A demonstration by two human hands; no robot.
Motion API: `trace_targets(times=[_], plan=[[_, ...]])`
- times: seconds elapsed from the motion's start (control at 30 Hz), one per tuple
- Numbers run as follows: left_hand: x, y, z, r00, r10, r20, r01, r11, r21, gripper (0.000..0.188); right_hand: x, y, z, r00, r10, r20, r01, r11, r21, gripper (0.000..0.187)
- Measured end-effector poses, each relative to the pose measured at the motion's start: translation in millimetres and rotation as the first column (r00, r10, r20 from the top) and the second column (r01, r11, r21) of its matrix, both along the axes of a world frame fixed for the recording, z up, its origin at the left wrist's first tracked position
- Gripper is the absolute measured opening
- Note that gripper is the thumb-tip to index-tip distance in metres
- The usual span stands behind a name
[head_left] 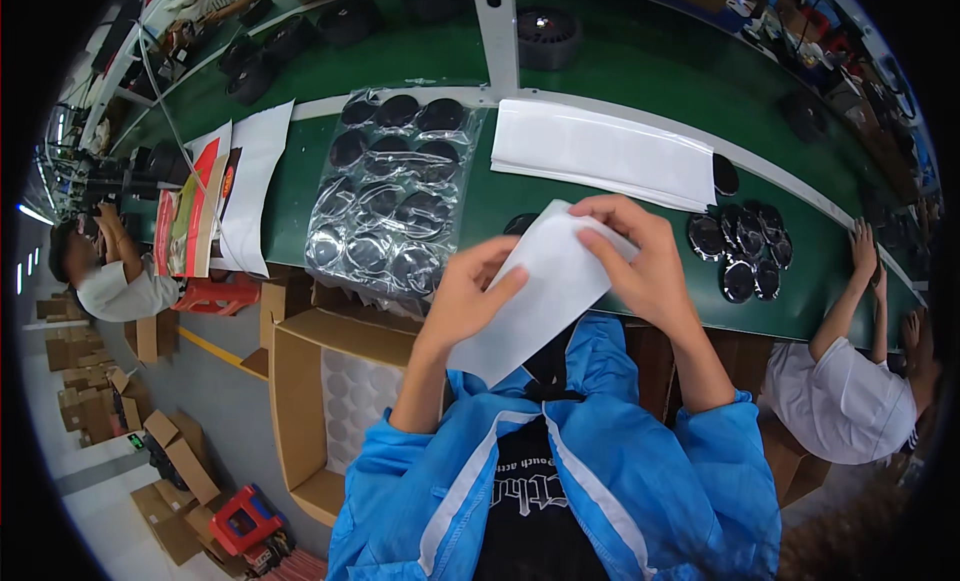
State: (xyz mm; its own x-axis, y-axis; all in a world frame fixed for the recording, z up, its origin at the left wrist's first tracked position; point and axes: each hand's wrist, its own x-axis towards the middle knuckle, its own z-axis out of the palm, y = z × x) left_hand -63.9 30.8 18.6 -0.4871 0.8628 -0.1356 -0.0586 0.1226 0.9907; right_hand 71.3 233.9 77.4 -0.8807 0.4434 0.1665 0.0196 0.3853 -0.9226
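Between my hands, above the near edge of the green bench, is a tilted white sheet (535, 296), likely paper. My left hand (468, 296) grips its left side, thumb on top. At the upper right corner my right hand (638, 263) pinches it between thumb and fingers. Beyond lies a stack of white sheets (605, 151). On the left, rows of black round discs (383, 199) sit under clear plastic. Several loose black discs (740, 243) are clustered to the right. Another dark disc (520, 223) is partly hidden behind the sheet.
An open cardboard box (290, 411) with white round-celled packing stands below left. Printed sheets (200, 201) lie on the bench's left end. A white rail (770, 186) edges the far belt, which carries black wheel-like parts (548, 38). Another person's hand (862, 249) rests at right.
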Motion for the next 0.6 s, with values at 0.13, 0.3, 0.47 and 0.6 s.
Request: trace_targets(times=[0.13,0.3,0.47,0.6], plan=[[3.1,18.5,16.0,0.983,0.156,0.095,-0.167,0.977,0.13,0.019,8.7,-12.6,0.8,0.997,0.067,-0.046,-0.064,0.996,0.065,0.024],[10.7,16.3,2.8,0.992,0.081,0.092,-0.092,0.99,0.11,0.021,25.8,-12.8,-7.2,0.988,0.15,0.044,-0.156,0.929,0.337,0.027],[36.6,7.6,-13.7,0.982,0.083,0.172,-0.106,0.986,0.128,0.023,44.8,-12.3,-30.5,0.981,0.192,-0.034,-0.137,0.806,0.575,0.03],[51.8,5.2,-19.1,0.956,0.114,0.27,-0.124,0.992,0.021,0.026,56.5,-17.2,-46.9,0.973,0.205,-0.108,-0.066,0.692,0.719,0.033]])
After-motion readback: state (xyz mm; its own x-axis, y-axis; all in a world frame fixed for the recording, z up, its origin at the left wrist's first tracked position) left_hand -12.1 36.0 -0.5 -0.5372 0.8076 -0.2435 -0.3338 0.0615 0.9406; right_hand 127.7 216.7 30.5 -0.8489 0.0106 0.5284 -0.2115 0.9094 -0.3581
